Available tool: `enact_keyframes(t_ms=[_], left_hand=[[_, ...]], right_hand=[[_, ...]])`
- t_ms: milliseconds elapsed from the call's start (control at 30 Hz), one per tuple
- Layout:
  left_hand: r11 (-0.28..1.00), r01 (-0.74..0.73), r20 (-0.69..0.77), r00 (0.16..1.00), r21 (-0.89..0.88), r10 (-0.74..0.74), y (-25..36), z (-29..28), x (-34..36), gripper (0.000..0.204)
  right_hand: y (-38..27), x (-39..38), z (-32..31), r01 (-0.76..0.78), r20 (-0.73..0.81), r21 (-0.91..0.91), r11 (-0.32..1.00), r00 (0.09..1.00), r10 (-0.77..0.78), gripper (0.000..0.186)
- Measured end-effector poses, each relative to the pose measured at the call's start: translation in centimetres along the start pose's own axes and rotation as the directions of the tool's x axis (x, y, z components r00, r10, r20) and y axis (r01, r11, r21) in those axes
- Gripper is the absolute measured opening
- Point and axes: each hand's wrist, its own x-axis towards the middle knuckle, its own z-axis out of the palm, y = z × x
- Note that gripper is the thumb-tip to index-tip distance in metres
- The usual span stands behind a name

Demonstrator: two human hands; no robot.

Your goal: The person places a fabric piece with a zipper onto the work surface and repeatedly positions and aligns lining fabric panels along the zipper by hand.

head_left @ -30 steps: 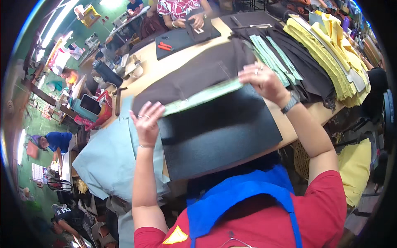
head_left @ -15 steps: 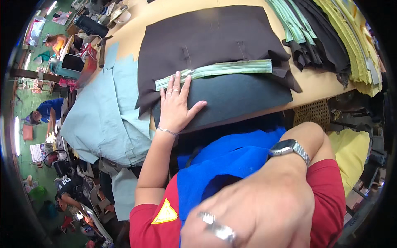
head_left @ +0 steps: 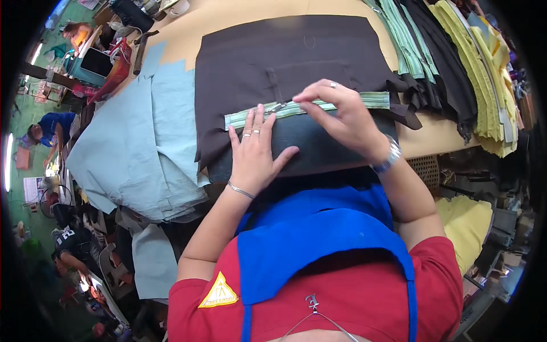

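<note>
A dark brown fabric piece (head_left: 239, 68) lies over a black board (head_left: 307, 151), with a light green zipper strip (head_left: 373, 100) along its lower part. My left hand (head_left: 253, 148) rests open on the strip's left half, fingers spread, just below a metal zipper pull (head_left: 276, 108). My right hand (head_left: 345, 119) is at the strip just right of the pull, thumb and index finger pinched together; whatever is between those fingertips is too small to make out.
Pale blue fabric (head_left: 131, 148) drapes over the table (head_left: 433, 137) at left. More zipper strips (head_left: 407, 40), dark fabric and yellow piles (head_left: 484, 85) lie at right. A hammer (head_left: 139, 54) and red basket (head_left: 117, 71) are at upper left; co-workers (head_left: 51, 128) sit farther left.
The fabric and strip, earlier lifted in both hands, now lie flat. My right hand has moved up from near the camera to the strip; my left hand has shifted slightly right.
</note>
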Motion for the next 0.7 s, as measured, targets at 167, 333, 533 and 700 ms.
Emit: enact_keyframes(t_ms=[167, 333, 533, 700], left_hand=[[1.000, 0.010, 0.019, 1.000, -0.009, -0.009, -0.1, -0.1, 0.0, 0.087], [1.000, 0.004, 0.027, 1.000, -0.029, -0.003, -0.3, -0.1, 0.6, 0.087], [0.999, 0.030, 0.041, 0.999, -0.033, -0.029, -0.2, -0.3, 0.3, 0.086], [0.999, 0.038, 0.049, 0.998, -0.035, -0.037, -0.5, 0.2, 0.1, 0.088]], right_hand=[[5.6, 1.2, 3.0, 0.088, -0.006, -0.333, 0.939, 0.995, -0.095, 0.020], [9.0, 5.7, 1.0, 0.020, 0.295, -0.427, 0.904, 0.948, 0.119, 0.015], [8.9, 10.8, -2.7, 0.133, -0.240, -0.668, 0.732, 0.893, -0.382, 0.027], [5.9, 3.4, -2.1, 0.120, 0.056, -0.577, 0.807, 0.993, -0.108, 0.026]])
